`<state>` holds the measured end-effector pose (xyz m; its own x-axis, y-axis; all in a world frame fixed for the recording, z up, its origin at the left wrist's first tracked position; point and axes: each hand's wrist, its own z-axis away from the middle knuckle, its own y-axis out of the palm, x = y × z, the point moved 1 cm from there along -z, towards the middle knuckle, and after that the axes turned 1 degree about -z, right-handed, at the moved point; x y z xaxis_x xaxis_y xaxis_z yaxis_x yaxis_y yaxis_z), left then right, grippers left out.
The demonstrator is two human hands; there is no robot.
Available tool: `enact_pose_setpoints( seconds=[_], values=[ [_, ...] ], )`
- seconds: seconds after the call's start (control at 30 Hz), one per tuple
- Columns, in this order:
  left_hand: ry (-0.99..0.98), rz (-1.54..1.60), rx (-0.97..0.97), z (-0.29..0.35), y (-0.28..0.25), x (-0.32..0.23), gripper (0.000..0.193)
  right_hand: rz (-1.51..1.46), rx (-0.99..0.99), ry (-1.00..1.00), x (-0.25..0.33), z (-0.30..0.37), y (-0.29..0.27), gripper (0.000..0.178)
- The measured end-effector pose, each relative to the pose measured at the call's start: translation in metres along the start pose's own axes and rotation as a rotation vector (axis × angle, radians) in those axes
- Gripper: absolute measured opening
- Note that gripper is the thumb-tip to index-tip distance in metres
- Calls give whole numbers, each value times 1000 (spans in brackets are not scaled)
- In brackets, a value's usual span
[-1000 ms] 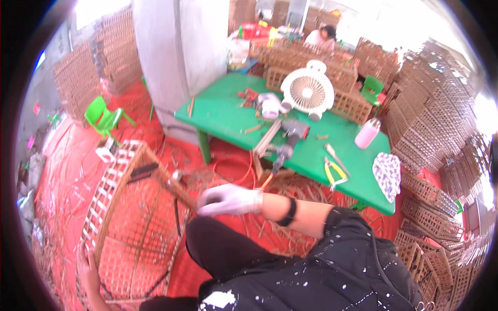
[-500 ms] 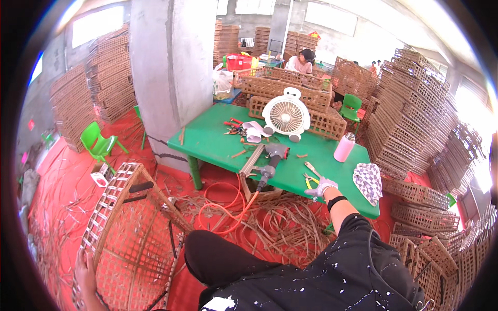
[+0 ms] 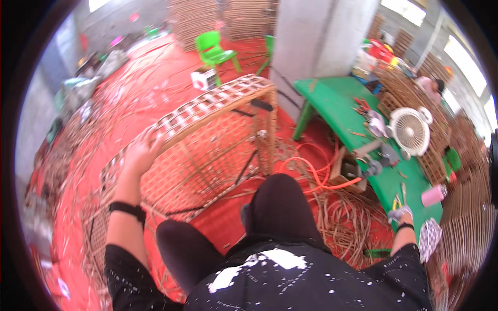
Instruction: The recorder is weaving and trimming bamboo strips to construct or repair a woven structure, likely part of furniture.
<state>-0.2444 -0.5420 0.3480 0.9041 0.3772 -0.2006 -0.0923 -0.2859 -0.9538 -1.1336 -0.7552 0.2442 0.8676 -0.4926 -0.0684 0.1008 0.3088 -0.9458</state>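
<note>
A large brown woven basket stands tilted on the floor to my left, its open inside turned toward my legs. Bare, my left hand grips its upper rim, fingers over the edge. On the far right, my right hand, in a pale glove, rests at the edge of the green table. Yellow-handled pliers lie right at its fingers; blur hides whether it grips them. A nail gun with an orange hose lies on the table.
A white fan, a pink bottle and a checkered cloth are on the table. Loose cane strips litter the red floor. A pillar, a green chair and stacked baskets stand beyond; another person sits behind the table.
My view has swung left, shifting the table rightward in the picture. The basket and my left hand now show nearer the middle. My right hand stays by the pliers.
</note>
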Motion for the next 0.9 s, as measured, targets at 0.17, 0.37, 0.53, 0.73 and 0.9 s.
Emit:
enact_pose_setpoints(
  seconds=[0.17,0.37,0.53,0.73,0.9],
  values=[
    [-86,-35,15,-1,0,-6,70,-65,-136,27,-52,-51,12,52],
    [-6,22,116,6,-13,-7,71,-533,-718,-83,-23,-20,-27,56],
    [-23,-65,49,25,-23,-8,73,-670,-640,-1037,166,106,-63,37],
    [-81,-50,27,32,-19,-14,79,-245,-377,-1722,377,260,-39,48],
    [-117,-23,-20,32,-20,-13,86,-317,-178,-1727,489,322,8,52]
  ],
)
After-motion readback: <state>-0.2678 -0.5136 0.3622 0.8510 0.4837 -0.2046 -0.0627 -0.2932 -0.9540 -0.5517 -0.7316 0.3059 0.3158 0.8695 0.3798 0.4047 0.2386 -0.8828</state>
